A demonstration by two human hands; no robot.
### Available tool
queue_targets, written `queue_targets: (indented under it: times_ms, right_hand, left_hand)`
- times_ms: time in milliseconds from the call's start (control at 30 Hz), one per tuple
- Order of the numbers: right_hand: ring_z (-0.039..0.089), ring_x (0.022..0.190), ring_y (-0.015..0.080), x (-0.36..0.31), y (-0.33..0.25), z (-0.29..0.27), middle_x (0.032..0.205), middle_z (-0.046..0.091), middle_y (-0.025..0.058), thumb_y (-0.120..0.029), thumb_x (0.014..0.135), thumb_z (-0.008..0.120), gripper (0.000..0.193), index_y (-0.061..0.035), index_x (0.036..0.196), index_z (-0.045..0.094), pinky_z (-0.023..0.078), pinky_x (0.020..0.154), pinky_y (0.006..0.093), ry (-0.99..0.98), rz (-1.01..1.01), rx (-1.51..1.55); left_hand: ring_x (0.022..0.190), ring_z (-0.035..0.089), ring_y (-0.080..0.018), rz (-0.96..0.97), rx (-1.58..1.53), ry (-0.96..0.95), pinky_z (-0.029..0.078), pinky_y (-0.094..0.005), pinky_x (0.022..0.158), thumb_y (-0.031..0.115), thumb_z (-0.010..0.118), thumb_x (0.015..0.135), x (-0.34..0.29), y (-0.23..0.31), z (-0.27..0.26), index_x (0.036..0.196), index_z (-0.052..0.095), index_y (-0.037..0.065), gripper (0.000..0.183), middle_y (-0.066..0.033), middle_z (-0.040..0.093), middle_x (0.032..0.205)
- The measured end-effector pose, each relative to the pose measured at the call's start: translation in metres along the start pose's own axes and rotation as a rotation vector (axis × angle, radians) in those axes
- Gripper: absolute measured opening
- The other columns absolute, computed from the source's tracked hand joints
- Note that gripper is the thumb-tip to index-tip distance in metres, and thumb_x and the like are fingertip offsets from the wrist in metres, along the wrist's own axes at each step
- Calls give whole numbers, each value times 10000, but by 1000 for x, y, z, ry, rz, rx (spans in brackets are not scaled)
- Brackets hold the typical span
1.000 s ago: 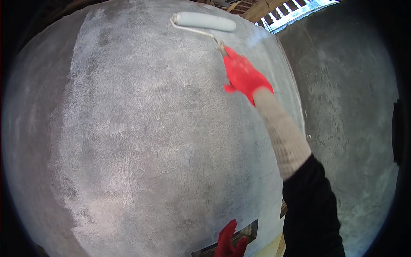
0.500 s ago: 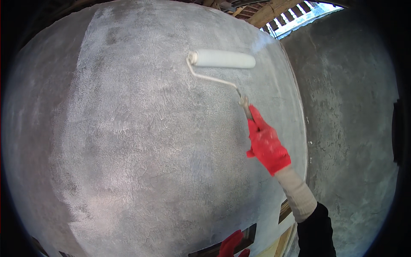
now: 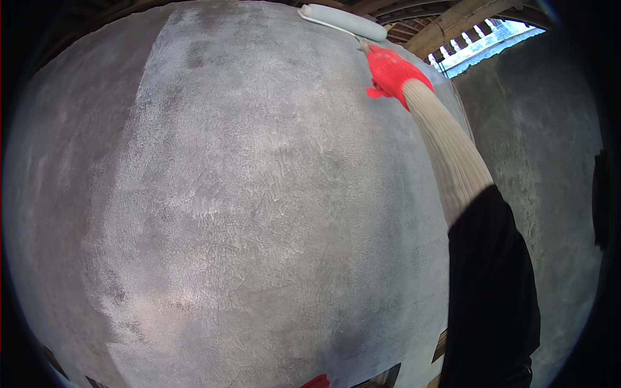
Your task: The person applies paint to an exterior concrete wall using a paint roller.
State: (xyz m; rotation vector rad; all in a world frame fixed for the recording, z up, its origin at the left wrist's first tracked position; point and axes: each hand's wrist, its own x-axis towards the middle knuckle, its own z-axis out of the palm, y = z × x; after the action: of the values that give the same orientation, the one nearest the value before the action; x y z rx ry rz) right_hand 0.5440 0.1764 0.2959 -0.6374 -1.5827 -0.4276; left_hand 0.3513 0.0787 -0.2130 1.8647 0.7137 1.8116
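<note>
My right hand (image 3: 393,72), in a red glove, is closed round the handle of a paint roller (image 3: 346,21). The arm reaches far up, and the white roller sleeve lies at the top edge of the wall (image 3: 246,194). Wet, pale, textured coating covers most of that wall; its left strip is darker and bare of it. Only a sliver of my left hand (image 3: 315,381), also red-gloved, shows at the lower edge, its fingers hidden.
A darker grey wall (image 3: 524,142) meets the coated one in a corner at the right. Wooden roof beams (image 3: 453,29) run above, beside a bright gap (image 3: 495,46). Dark-framed openings (image 3: 381,378) show low on the wall.
My right hand has pushed the roller from the upper middle of the wall up to its top edge, the arm stretching out. My left hand has sunk mostly out of view.
</note>
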Motion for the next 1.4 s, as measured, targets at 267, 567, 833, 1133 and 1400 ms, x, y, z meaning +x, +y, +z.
queue_targets:
  times_ms: [267, 567, 833, 1133, 1400]
  right_hand:
    - [542, 512, 119, 13, 10, -5, 665, 509, 50, -407, 945, 307, 472, -116, 1292, 441, 444, 486, 246, 29, -133, -214]
    - [524, 491, 99, 7, -18, -18, 650, 488, 19, -432, 933, 367, 416, -63, 1049, 519, 385, 455, 232, 20, -13, -269]
    - [493, 477, 82, 30, -14, -5, 643, 466, 18, -479, 922, 389, 430, -62, 849, 461, 383, 446, 221, 128, 35, -80]
    - [499, 480, 76, 34, -20, -14, 636, 468, 13, -509, 917, 386, 439, -85, 830, 453, 358, 437, 212, 37, 53, -107]
    - [516, 540, 128, 23, -28, -18, 670, 483, 40, -346, 928, 454, 323, -32, 850, 459, 412, 494, 259, 51, 50, -203]
  left_hand:
    - [1023, 532, -232, 16, 84, -19, 446, -321, 852, 104, 502, 903, -12, -22, -11, 1207, 470, 1, 323, -150, 488, 1220]
    - [1000, 542, -219, -46, 18, 86, 433, -306, 852, 136, 513, 907, -12, -18, -23, 1159, 521, 8, 283, -133, 544, 1144]
    - [991, 548, -207, -157, -170, 108, 430, -303, 853, 140, 527, 902, 5, 17, -19, 1146, 534, 14, 275, -134, 550, 1144]
    - [985, 549, -205, -283, -244, 34, 428, -304, 847, 150, 527, 904, 5, -13, -18, 1095, 566, 12, 238, -128, 569, 1112]
    - [1145, 457, -221, -96, -169, -57, 386, -319, 939, 105, 494, 908, -10, -13, -32, 1273, 427, 8, 384, -129, 451, 1268]
